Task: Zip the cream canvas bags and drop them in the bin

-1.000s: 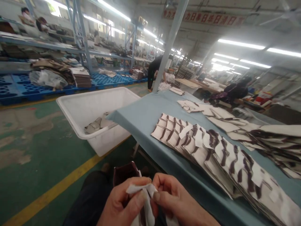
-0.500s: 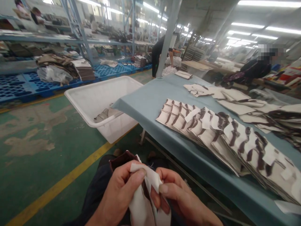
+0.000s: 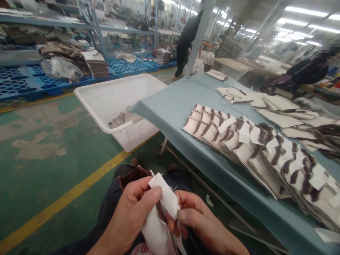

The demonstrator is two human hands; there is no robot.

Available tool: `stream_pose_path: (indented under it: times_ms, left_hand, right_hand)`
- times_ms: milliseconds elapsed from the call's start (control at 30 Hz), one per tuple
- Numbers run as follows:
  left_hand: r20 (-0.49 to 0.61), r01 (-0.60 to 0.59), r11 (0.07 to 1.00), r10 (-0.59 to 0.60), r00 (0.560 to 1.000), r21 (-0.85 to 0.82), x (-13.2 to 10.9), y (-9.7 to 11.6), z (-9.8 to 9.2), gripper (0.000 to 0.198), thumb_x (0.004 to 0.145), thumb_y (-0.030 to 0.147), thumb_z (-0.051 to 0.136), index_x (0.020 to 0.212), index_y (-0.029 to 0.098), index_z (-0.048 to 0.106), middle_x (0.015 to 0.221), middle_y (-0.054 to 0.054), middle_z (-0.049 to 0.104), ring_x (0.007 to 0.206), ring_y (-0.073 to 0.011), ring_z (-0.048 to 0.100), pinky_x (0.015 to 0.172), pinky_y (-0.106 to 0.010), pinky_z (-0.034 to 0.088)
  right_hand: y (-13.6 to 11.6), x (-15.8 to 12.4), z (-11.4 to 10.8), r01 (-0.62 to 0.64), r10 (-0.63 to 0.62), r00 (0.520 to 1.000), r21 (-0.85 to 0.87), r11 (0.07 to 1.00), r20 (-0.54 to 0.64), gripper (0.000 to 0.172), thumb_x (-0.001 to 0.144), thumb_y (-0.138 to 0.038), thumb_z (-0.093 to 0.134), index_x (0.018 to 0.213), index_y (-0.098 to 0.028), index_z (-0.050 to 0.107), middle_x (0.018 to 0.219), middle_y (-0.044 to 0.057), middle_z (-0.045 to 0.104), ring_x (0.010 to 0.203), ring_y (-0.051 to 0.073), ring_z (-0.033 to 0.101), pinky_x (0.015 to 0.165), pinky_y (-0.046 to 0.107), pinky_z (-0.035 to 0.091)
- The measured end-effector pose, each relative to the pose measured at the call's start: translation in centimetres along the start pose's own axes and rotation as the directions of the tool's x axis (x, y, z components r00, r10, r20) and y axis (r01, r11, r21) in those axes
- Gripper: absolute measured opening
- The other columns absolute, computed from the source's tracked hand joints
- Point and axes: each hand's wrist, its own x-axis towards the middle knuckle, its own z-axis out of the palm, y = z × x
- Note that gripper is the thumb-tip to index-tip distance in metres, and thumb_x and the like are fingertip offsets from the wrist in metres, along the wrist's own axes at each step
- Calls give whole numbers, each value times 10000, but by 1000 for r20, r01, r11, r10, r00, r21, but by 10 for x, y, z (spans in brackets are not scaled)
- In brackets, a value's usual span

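Observation:
A small white strip is stretched between my hands above my lap. My left hand pinches its upper left end between thumb and forefinger. At the lower right end, the thumb and fingers of my right hand are closed on it. Below the strip hangs a cream fabric piece with a dark brown edge, partly hidden by my fingers. Dark maroon cloth shows behind my left hand. To my right, overlapping cream fabric pieces with brown edges and white strips lie on a blue-grey table.
The blue-grey covered table has its corner close in front of me. A white plastic bin stands beyond it with some fabric inside. Blue pallets carry stacked cloth. One person bends behind a post; another person is at the right.
The white strip now lies flatter and straighter, where it was bent between my fingers. Both hands keep hold. The view has shifted slightly, moving the table rightward and up.

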Motion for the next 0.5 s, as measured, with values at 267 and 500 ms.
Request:
stream_pose_path:
  times_ms: [267, 500]
  left_hand:
    - [-171, -67, 946, 127, 977, 318, -6, 6, -1, 348, 864, 463, 762, 695, 169, 682, 604, 21, 560, 533, -113, 448, 482, -184, 356]
    - [17, -249, 749, 302, 953, 613, 2, 0, -10, 335, 989, 366, 608, 737, 174, 718, 643, 3, 582, 579, -146, 515, 533, -218, 403]
  right_hand:
    - [-6, -1, -8, 111, -233, 938, -413, 904, -257, 390, 1008, -566, 607, 1037, -192, 712, 980, 58, 700, 929, 231, 619, 868, 352, 472]
    - [-12, 14, 8, 157, -346, 892, -520, 840, -290, 202, 947, -400, 709, 994, -207, 750, 970, 39, 762, 914, 217, 676, 874, 343, 505]
